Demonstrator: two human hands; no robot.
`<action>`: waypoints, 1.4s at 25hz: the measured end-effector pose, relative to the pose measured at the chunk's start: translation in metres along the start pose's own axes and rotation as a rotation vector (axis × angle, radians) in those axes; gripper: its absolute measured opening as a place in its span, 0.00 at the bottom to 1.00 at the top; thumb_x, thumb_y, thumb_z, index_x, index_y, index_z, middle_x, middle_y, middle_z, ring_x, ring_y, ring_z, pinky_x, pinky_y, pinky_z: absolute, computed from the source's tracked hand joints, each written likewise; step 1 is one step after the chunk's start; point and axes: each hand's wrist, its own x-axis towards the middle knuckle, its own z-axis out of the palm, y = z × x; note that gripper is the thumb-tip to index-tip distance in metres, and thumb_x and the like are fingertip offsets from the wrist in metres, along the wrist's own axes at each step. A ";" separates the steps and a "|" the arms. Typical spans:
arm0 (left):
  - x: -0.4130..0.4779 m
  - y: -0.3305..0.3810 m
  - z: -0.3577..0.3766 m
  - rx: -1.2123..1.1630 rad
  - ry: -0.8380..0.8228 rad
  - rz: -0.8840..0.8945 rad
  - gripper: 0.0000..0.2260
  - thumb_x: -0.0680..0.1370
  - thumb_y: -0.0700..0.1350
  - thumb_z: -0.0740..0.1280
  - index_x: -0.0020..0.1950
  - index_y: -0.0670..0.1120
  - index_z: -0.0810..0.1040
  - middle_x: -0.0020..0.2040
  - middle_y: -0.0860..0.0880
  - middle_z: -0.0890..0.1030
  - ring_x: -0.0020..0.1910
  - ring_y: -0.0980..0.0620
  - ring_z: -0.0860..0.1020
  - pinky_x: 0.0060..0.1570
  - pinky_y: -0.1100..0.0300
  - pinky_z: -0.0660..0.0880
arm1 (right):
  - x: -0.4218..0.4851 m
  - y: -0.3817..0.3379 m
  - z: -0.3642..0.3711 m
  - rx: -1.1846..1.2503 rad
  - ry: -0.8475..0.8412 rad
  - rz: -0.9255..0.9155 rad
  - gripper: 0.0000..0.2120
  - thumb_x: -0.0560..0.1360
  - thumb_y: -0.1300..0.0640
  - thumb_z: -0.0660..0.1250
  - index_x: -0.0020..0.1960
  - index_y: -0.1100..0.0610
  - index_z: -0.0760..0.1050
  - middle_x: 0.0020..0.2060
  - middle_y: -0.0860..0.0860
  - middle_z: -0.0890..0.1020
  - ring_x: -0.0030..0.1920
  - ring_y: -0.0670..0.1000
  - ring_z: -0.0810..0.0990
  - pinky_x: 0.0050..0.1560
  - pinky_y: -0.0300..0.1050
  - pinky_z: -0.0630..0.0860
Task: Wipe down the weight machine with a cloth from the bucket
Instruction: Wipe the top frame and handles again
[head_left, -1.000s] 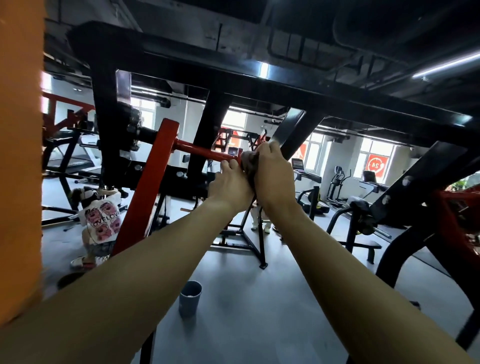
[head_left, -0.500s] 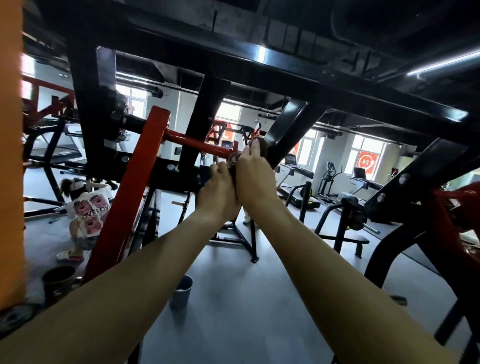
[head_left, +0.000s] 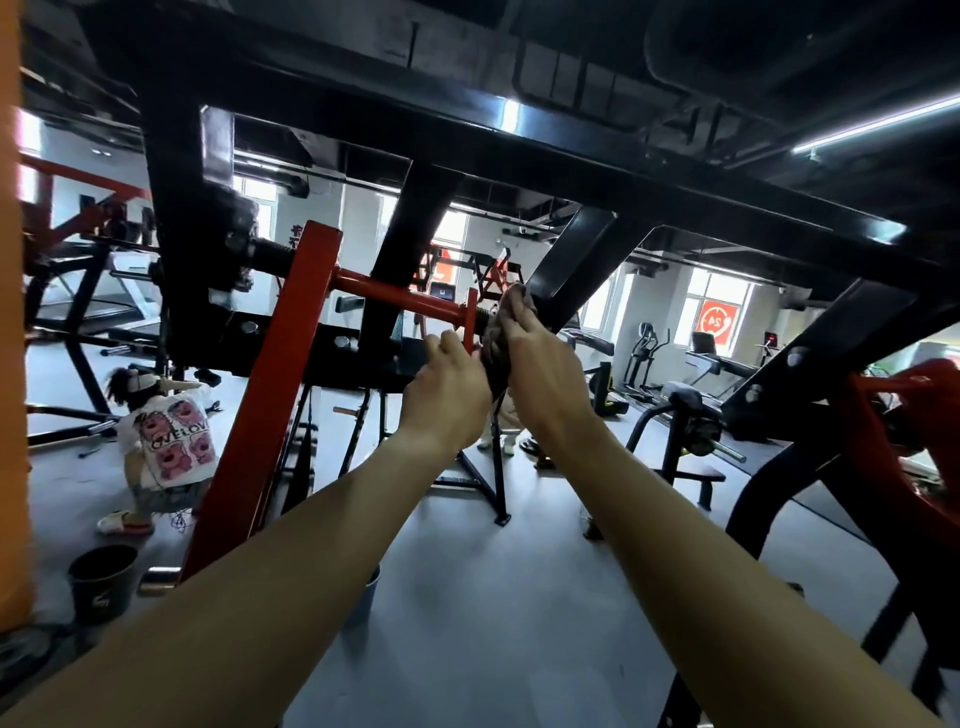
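Overhead, the weight machine's black frame (head_left: 571, 171) spans the view, rigid and fixed, so it should take firm rubbing without shifting. Below it the red arm (head_left: 270, 395) slopes up to the red bar (head_left: 400, 299), a smooth round tube ending in a flange and a threaded tip where grime likely lodges. The right hand (head_left: 545, 364) curls its fingers over the cloth (head_left: 493, 358), pressing it around that tip. The left hand (head_left: 447, 384) sits just beside it, fingers curled near the flange; whether they pinch the cloth's hanging tail or the bar I cannot tell. Dark, soft and limp, the cloth should wrap any tube, and bunching it in the palm looks the surest hold.
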 end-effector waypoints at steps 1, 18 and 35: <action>0.000 0.000 0.000 0.019 0.007 0.006 0.20 0.86 0.45 0.55 0.72 0.33 0.60 0.65 0.34 0.68 0.52 0.34 0.80 0.38 0.51 0.71 | 0.002 0.001 -0.003 0.019 0.017 -0.001 0.24 0.82 0.60 0.66 0.77 0.60 0.68 0.82 0.50 0.58 0.66 0.58 0.80 0.60 0.52 0.80; 0.000 -0.001 -0.002 -0.105 0.010 -0.006 0.22 0.87 0.48 0.53 0.74 0.34 0.59 0.67 0.34 0.68 0.56 0.33 0.79 0.46 0.46 0.76 | -0.034 -0.004 0.041 0.222 -0.008 0.078 0.32 0.83 0.63 0.62 0.83 0.53 0.55 0.83 0.48 0.52 0.81 0.50 0.58 0.77 0.57 0.65; 0.000 -0.004 -0.006 -0.171 -0.113 -0.057 0.28 0.81 0.44 0.64 0.77 0.41 0.57 0.70 0.39 0.65 0.55 0.35 0.80 0.42 0.51 0.69 | 0.040 -0.030 0.003 0.035 -0.012 -0.208 0.14 0.79 0.60 0.64 0.63 0.60 0.80 0.57 0.56 0.84 0.68 0.60 0.71 0.67 0.51 0.71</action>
